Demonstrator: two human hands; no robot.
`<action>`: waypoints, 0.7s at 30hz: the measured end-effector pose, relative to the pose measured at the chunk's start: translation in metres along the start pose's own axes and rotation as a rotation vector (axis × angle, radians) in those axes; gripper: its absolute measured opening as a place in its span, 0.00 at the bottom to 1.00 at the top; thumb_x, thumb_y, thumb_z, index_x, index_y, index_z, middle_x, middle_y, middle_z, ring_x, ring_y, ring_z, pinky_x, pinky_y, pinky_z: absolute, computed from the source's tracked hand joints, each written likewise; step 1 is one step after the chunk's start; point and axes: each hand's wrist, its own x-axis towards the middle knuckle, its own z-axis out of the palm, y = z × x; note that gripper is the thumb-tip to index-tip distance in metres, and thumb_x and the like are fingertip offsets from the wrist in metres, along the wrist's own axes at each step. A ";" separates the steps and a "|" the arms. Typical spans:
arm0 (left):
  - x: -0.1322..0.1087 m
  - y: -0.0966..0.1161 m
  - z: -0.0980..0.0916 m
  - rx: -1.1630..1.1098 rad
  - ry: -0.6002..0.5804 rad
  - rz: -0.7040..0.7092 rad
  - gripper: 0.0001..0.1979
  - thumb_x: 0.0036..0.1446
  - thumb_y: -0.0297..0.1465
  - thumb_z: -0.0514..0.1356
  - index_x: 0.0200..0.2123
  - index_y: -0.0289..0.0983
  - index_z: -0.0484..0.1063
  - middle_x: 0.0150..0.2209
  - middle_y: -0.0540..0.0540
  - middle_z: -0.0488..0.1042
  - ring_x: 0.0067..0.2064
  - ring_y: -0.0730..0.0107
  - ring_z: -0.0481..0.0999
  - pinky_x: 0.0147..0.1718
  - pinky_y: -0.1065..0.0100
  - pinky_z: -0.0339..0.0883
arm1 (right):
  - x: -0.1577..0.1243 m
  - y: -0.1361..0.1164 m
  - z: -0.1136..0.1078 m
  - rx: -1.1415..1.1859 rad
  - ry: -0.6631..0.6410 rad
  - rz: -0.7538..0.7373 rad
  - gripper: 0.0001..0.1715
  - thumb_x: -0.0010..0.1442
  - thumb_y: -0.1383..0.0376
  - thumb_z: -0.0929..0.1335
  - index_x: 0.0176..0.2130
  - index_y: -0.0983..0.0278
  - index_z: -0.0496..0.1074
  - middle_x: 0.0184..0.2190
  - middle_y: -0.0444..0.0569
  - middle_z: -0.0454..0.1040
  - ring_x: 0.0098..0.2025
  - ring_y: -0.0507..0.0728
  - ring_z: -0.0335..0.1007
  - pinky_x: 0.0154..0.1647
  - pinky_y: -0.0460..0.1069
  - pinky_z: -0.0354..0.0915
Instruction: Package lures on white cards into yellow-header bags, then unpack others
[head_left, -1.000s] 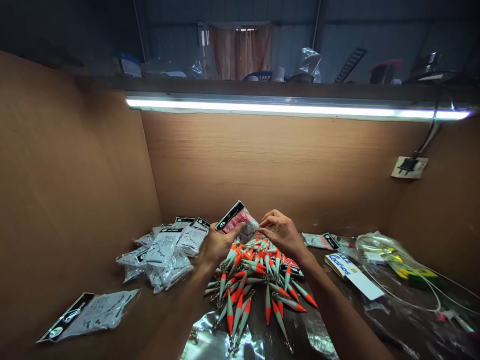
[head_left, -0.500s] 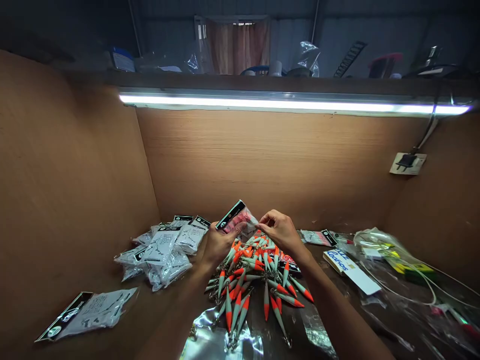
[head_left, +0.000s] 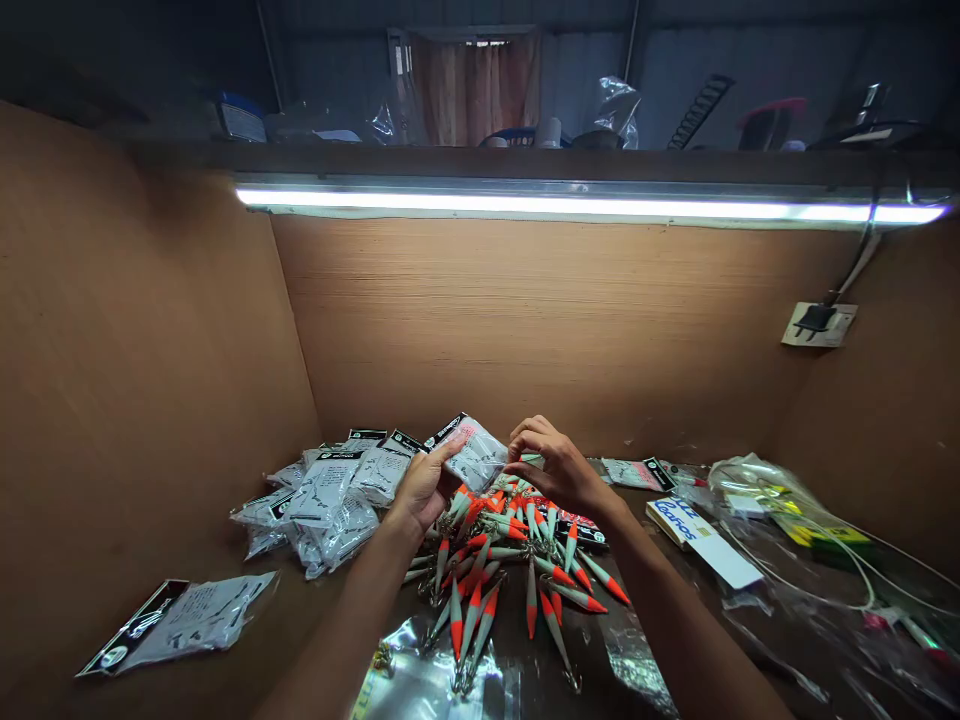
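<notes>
My left hand [head_left: 426, 487] is closed on a clear plastic packet [head_left: 474, 452] with a black header. Its white printed side faces me, and the header points up and left. My right hand [head_left: 553, 462] is at the packet's lower right end, thumb and fingers pinched together. What lies in that pinch is too small to make out. Below both hands lies a heap of orange-and-white squid jigs [head_left: 487, 540] with wire hooks at their ends.
Filled packets [head_left: 326, 500] are piled at the left, and a single packet [head_left: 180, 625] lies nearer me. Clear bags [head_left: 442, 670] lie in front. To the right are a handwritten card [head_left: 705, 545], a packet [head_left: 637, 474] and a plastic bag with cords [head_left: 757, 490]. A lamp [head_left: 585, 205] hangs above.
The held packet has turned over from its pink side to its white printed side and moved slightly left and down. My right hand's fingers have curled into a rounder pinch.
</notes>
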 end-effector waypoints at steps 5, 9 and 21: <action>-0.001 0.002 -0.002 -0.043 -0.026 -0.080 0.10 0.50 0.26 0.69 0.38 0.29 0.77 0.31 0.41 0.82 0.30 0.62 0.80 0.32 0.64 0.76 | 0.002 -0.006 0.011 0.004 0.059 -0.035 0.15 0.58 0.63 0.75 0.46 0.57 0.74 0.55 0.52 0.70 0.58 0.61 0.62 0.58 0.58 0.62; 0.001 0.002 -0.002 -0.094 -0.031 -0.094 0.09 0.53 0.27 0.67 0.39 0.30 0.77 0.33 0.40 0.82 0.30 0.63 0.80 0.33 0.65 0.76 | 0.000 -0.007 0.013 0.024 -0.005 -0.056 0.04 0.61 0.67 0.72 0.34 0.57 0.78 0.51 0.50 0.71 0.57 0.60 0.63 0.57 0.58 0.64; 0.009 -0.004 -0.012 0.046 0.098 0.078 0.14 0.48 0.35 0.70 0.34 0.32 0.76 0.31 0.40 0.81 0.33 0.58 0.82 0.35 0.62 0.76 | -0.001 0.019 -0.010 0.246 0.122 0.139 0.18 0.61 0.55 0.71 0.50 0.56 0.76 0.63 0.52 0.62 0.61 0.61 0.63 0.61 0.56 0.62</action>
